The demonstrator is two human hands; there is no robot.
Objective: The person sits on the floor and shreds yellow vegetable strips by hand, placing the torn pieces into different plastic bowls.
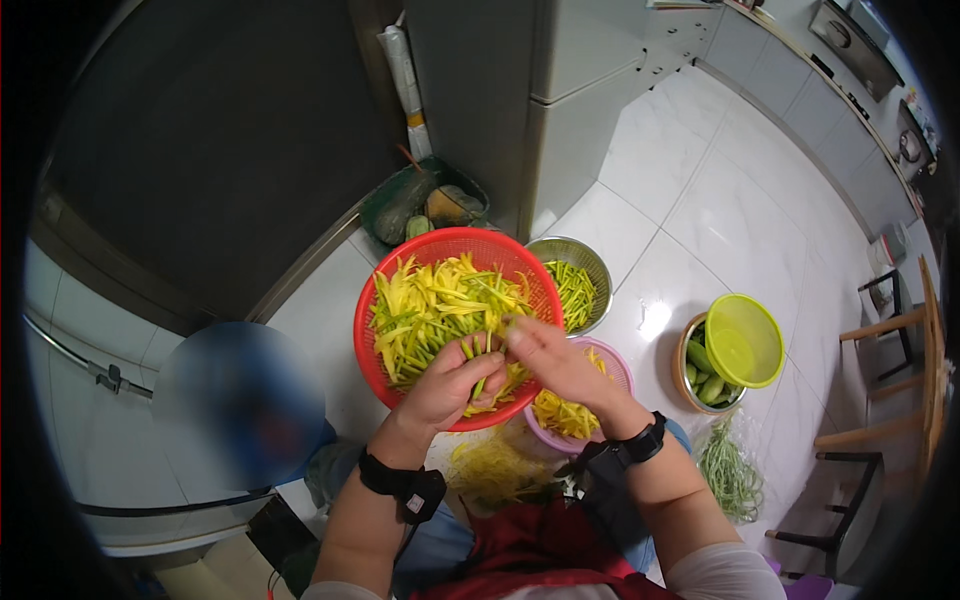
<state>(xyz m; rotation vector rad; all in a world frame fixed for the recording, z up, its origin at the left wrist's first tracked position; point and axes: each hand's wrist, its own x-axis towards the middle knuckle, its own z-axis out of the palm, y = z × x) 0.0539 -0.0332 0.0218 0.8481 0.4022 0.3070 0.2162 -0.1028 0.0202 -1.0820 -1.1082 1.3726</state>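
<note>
A red plastic colander (362, 330) full of long yellow and green flower buds (427, 300), which look like daylilies, is in front of me. Over its near right part, my left hand (459, 379) holds several green buds (478, 360) upright between thumb and fingers. My right hand (551, 360) meets it from the right, its fingertips pinched around the top of a bud. Part of that bud is hidden by the fingers. Beyond the colander on the right is a steel bowl (604, 281) of green buds. Under my right forearm, a pink basket (624, 373) holds yellow flowers.
Yellow scraps (499, 461) lie on the floor by my knees. At right are a tan bowl (679, 367) of green vegetables, a lime-green basin (744, 341), bagged long beans (731, 469) and wooden chairs (930, 375). Behind stand a green crate (379, 232) with gourds and a refrigerator (574, 135).
</note>
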